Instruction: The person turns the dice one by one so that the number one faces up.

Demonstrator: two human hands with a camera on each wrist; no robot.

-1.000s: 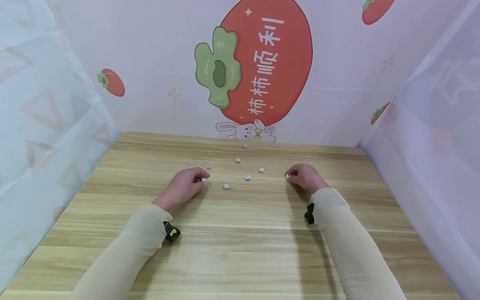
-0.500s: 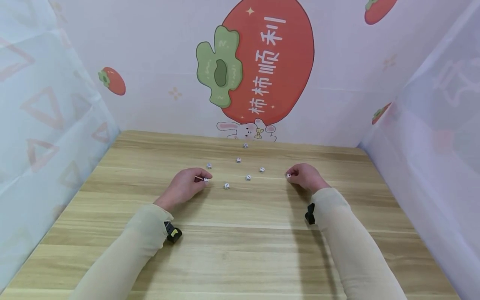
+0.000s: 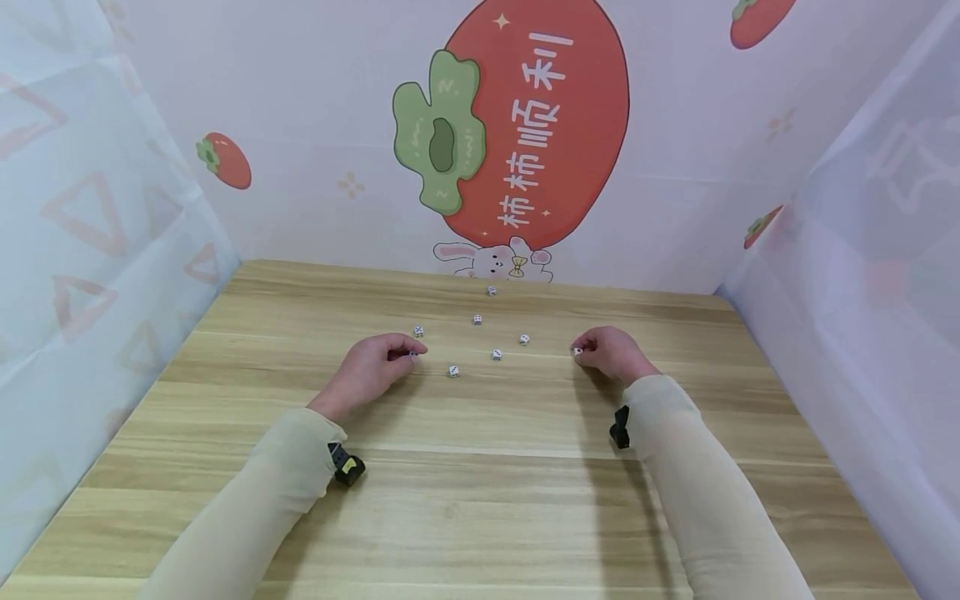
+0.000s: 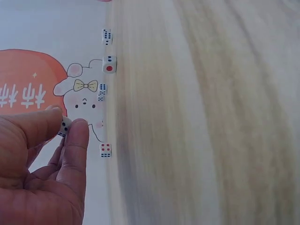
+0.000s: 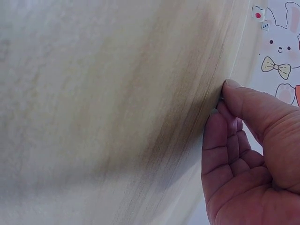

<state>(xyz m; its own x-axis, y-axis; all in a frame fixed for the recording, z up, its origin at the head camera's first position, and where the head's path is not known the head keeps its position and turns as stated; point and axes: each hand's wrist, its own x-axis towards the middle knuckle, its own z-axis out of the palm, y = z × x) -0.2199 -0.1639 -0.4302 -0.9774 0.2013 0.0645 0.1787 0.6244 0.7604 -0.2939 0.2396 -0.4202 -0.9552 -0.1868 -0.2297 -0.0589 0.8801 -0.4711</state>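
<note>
My left hand (image 3: 369,368) pinches a small white die (image 4: 64,126) between thumb and fingertip; the left wrist view shows dark pips on it, with the fingers partly covering it. On the right side, my right hand (image 3: 613,355) holds another white die (image 3: 577,352) at its thumb and fingertips, low over the table. That die is hidden in the right wrist view behind the thumb and fingers. Between the hands lie several loose dice, among them one die (image 3: 453,372) nearest the front and one die (image 3: 497,355) to its right. Just beyond the left fingertips sits another die (image 3: 418,332).
Farther back on the wooden table (image 3: 465,500) are a die (image 3: 477,319) and a die (image 3: 491,291) close to the back wall. A die (image 3: 524,339) lies left of the right hand. Printed cloth walls (image 3: 315,200) enclose the back and both sides.
The left hand has shifted slightly to the right, and its die has turned and sits more hidden between the fingertips. The right hand stays in place; the loose dice have not moved.
</note>
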